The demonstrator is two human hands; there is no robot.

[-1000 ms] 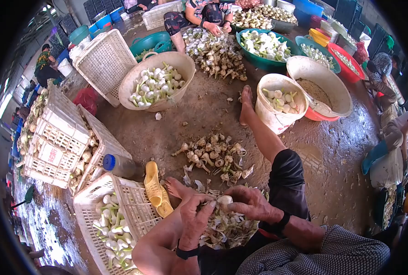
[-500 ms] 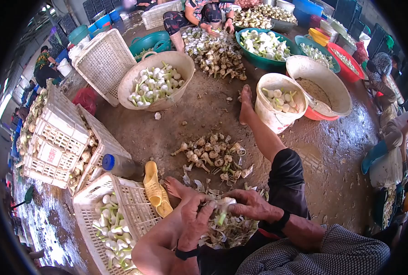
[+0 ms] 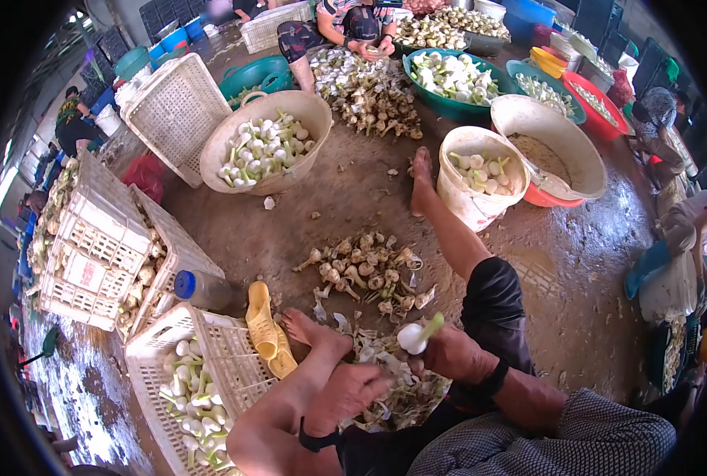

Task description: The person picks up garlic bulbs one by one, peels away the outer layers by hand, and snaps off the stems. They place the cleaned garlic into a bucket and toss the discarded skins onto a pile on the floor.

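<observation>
pinching a peeled garlic bulb point(image 3: 411, 339) in the right hand point(image 3: 457, 353) over the peel heap point(image 3: 393, 393), left hand point(image 3: 353, 393) loosely spread and empty, with many cleaned bulbs in the white crate point(image 3: 234, 357) and an unpeeled pile point(image 3: 365, 274) on the floor left to do.

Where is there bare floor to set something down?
Bare floor lies between the tan basin and the unpeeled garlic pile, and right of the outstretched leg below the white bucket. Peelings crowd the left hand and right hand; crates fill the left.
</observation>
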